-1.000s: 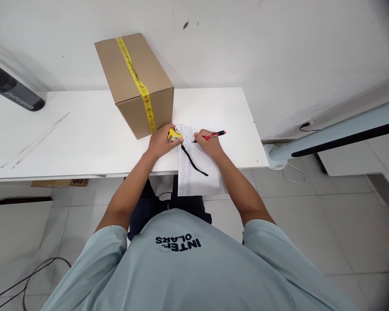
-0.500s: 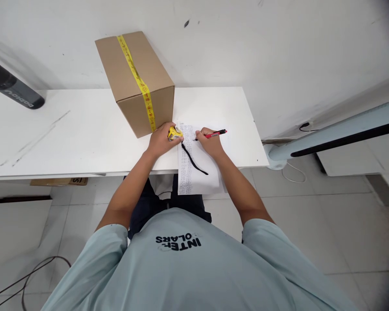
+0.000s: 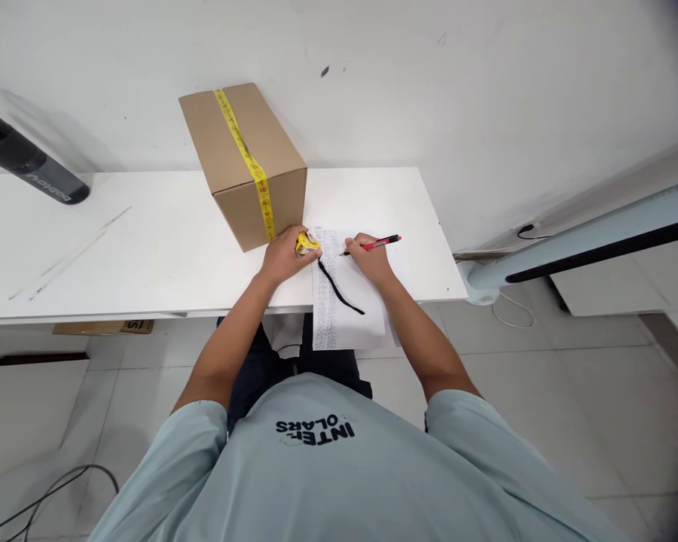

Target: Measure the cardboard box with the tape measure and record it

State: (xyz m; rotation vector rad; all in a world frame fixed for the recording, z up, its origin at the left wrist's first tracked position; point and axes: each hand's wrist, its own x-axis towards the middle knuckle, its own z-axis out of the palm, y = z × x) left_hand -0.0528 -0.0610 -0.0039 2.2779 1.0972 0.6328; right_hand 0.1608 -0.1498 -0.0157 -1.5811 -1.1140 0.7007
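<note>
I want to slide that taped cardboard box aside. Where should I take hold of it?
I'd grip the cardboard box by its two long side walls, pressing inward, coming from the near edge of the table. It is taped shut, with no handle or loose flap, and its narrow end faces the person.

Blk cylinder (image 3: 28, 169) at table's (image 3: 147, 256) left; cable (image 3: 50, 489) on floor (image 3: 542, 421).
</note>
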